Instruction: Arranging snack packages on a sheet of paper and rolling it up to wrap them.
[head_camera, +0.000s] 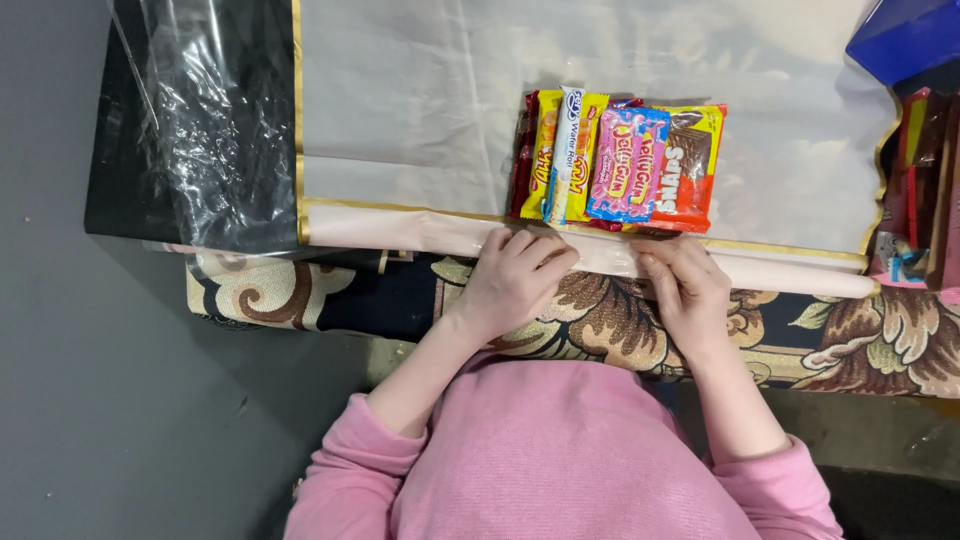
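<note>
My left hand and right hand both rest on the rolled edge of a pale cream sheet, fingers curled down over the roll and pressing it, thumbs tucked under where I cannot see them. The roll runs as a long, smooth tube across the near side of the sheet, from the black bag on the left to the far right, with a thin gold border showing along its upper side. The sheet itself is flat, slightly glossy and wrinkled, gold-trimmed on its left edge too.

Just beyond my fingers lies a stack of snack packs, overlapping like a fan: a red one, a yellow one, a white and blue one, a pink and blue one on top, and a red and yellow one at the right. Their lower ends touch the roll.

Under everything is a dark floral cloth. A blue box sits at the top right.
</note>
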